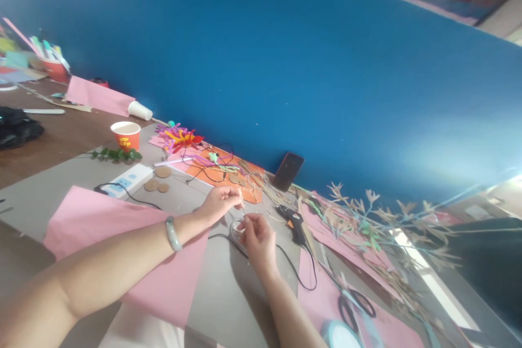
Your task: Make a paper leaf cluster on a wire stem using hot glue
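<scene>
My left hand (220, 202) is closed in a pinch on a thin pale strip (241, 197) above the grey table (212, 283). A pale green bangle (173, 233) sits on that wrist. Close beside it, my right hand (258, 239) is also closed, its fingertips pinched on something small that I cannot make out, over a small clear round thing (236, 227). The two hands almost touch. A black glue gun (294, 221) lies just right of them, its black cord (304, 283) looping past my right wrist.
Pink paper sheets (101, 217) lie under my left arm and at the right. Scissors (354, 304), dry twigs with paper leaves (379, 223), a phone (288, 171) leaning on the blue board (285, 54), a red paper cup (125, 135), a white power strip (127, 179) and coloured pipe cleaners (179, 137) surround the hands.
</scene>
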A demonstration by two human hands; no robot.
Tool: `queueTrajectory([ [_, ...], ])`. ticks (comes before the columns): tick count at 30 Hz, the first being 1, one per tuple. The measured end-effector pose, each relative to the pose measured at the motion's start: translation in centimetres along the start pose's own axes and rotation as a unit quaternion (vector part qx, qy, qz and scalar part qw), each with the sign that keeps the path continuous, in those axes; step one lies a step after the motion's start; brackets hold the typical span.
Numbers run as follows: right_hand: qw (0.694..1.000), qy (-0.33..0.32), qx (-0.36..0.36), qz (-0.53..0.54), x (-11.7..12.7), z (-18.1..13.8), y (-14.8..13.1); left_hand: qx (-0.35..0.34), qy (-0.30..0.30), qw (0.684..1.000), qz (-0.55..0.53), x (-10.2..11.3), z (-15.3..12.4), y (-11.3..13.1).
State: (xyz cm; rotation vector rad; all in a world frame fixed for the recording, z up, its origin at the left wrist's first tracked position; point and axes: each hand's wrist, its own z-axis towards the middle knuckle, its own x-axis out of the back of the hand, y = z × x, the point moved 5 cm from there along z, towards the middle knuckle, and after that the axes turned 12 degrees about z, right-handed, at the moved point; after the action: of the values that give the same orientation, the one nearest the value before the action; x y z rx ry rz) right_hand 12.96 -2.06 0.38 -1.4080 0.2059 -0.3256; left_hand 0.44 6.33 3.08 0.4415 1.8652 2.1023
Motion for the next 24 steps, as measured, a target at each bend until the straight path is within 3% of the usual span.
queueTrajectory([
  [24,0.999,-0.011,0.012,-0.04,0.69,0.61,-0.04,-0.072,-0.038,0.996,0.038,-0.16,0.11,0.21],
])
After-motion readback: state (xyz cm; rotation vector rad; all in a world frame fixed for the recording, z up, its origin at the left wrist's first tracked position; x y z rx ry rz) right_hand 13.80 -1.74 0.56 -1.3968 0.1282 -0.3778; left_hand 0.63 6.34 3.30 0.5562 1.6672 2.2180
